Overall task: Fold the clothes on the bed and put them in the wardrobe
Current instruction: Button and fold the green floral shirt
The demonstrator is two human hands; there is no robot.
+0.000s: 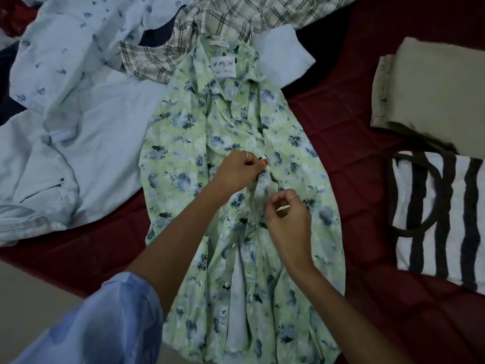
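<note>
A light green shirt with blue flowers (183,143) lies spread front-up on the dark red bed (349,132), collar away from me. My left hand (237,170) pinches the shirt's front placket at mid-chest with curled fingers. Just below and to the right, my right hand (286,219) has its fingers curled over the other front edge; whether it pinches the cloth I cannot tell. The lower front hangs unbuttoned, showing the pale inside.
A heap of unfolded clothes lies at the upper left: a pale blue shirt (99,143), a blue printed shirt (68,43) and a plaid shirt (223,19). On the right sit folded beige trousers (433,90) and a folded black-and-white striped garment (441,214).
</note>
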